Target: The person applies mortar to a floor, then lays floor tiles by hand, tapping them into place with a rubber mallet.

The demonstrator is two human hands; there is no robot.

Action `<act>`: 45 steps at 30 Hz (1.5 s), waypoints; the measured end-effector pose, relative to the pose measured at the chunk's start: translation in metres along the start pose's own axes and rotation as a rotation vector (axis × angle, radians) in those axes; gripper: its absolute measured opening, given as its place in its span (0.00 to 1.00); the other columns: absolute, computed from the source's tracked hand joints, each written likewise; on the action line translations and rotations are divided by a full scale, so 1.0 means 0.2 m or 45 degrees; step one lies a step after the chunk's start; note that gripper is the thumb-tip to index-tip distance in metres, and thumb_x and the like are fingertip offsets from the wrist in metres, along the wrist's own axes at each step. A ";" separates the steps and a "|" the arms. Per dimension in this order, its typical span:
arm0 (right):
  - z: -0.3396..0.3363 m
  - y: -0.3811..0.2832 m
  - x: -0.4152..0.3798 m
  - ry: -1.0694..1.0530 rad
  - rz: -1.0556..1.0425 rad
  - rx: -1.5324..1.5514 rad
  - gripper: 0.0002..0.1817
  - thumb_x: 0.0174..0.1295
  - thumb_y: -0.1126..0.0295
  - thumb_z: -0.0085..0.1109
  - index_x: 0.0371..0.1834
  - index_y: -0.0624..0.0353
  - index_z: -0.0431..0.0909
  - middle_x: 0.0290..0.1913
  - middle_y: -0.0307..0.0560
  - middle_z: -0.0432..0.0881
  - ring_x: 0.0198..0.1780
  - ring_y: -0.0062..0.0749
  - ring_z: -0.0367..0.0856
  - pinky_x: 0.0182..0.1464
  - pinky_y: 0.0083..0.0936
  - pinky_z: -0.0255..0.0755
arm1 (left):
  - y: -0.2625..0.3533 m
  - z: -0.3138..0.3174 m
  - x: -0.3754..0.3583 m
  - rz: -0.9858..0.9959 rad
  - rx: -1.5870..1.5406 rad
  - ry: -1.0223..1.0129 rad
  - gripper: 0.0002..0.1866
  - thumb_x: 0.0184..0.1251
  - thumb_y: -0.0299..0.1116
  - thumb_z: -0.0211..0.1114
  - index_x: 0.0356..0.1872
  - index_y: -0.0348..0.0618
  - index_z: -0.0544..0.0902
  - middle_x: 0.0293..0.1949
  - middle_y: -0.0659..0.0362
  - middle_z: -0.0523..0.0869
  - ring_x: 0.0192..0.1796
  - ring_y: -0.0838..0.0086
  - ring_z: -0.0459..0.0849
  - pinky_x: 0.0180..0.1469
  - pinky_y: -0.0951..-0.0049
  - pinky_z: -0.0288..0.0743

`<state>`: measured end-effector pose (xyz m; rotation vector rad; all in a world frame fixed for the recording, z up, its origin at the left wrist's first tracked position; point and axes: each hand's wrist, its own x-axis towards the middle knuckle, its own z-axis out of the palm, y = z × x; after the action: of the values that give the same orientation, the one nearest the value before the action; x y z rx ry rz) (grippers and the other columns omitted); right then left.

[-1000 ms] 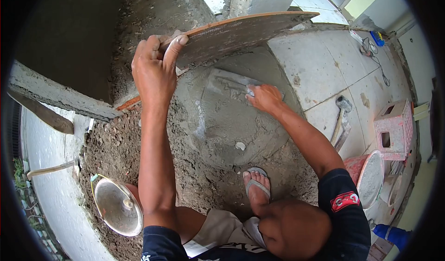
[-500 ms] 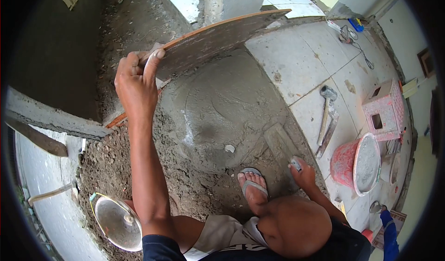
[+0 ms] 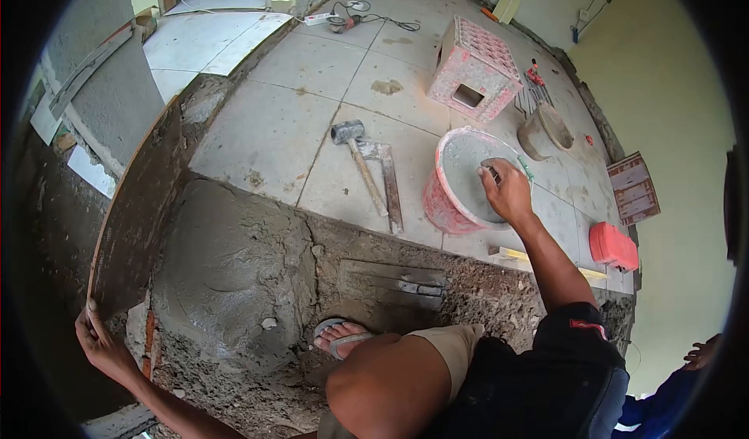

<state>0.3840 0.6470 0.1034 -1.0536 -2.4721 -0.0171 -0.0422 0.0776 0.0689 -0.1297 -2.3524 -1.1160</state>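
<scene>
My left hand (image 3: 100, 339) grips the bottom edge of a large brown tile (image 3: 136, 213), which stands tilted on its edge at the left. Beside it lies a bed of wet grey mortar (image 3: 234, 260). My right hand (image 3: 507, 191) reaches into a red bucket (image 3: 441, 205) of mortar on the tiled floor. Its fingers curl around a small grey tool whose shape I cannot make out. A flat trowel (image 3: 394, 281) lies free on the dirt in front of my knee, next to my sandalled foot (image 3: 342, 336).
A mallet (image 3: 353, 141) and a steel float (image 3: 388, 178) lie on the laid floor tiles left of the bucket. Behind stand a pink stool (image 3: 476, 69) and a second bucket (image 3: 546, 131). Another person's hand (image 3: 702, 352) shows at the lower right.
My view has swung right. My right hand left the trowel on the dirt and moved into the red bucket. The left hand still holds the tile, now at its lower edge.
</scene>
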 end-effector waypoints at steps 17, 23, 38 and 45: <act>0.79 -0.52 -0.84 -0.999 -0.498 0.628 0.11 0.63 0.64 0.71 0.41 0.61 0.85 0.37 0.57 0.85 0.36 0.58 0.85 0.39 0.45 0.79 | 0.14 -0.04 -0.07 0.059 0.057 0.209 0.18 0.64 0.44 0.78 0.36 0.36 0.88 0.29 0.50 0.81 0.31 0.63 0.78 0.36 0.62 0.71; 0.75 -1.42 -0.74 -1.356 -1.342 0.781 0.11 0.63 0.65 0.70 0.40 0.61 0.86 0.36 0.58 0.85 0.39 0.57 0.85 0.43 0.45 0.78 | 0.07 0.01 -0.10 -0.023 -0.230 0.298 0.21 0.57 0.46 0.80 0.37 0.38 0.86 0.41 0.43 0.81 0.46 0.43 0.84 0.47 0.48 0.79; -0.11 -3.20 -1.86 -1.447 -2.866 0.478 0.15 0.67 0.60 0.65 0.48 0.59 0.86 0.38 0.54 0.86 0.42 0.50 0.88 0.44 0.44 0.80 | -0.06 0.03 -1.11 -0.493 -0.273 0.422 0.17 0.63 0.43 0.73 0.45 0.42 0.85 0.51 0.45 0.81 0.54 0.50 0.83 0.52 0.53 0.81; 0.31 -3.31 -2.73 -1.117 -3.171 0.042 0.23 0.70 0.58 0.58 0.63 0.61 0.77 0.55 0.65 0.84 0.58 0.62 0.83 0.62 0.51 0.77 | -0.17 -0.55 -3.08 -1.805 0.720 0.069 0.17 0.68 0.44 0.68 0.49 0.43 0.84 0.53 0.46 0.81 0.55 0.52 0.84 0.52 0.54 0.81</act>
<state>0.2360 -0.1825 -0.0696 2.6939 -2.3926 -0.2731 0.5214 0.0559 -0.2053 1.9408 -2.4469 -0.7938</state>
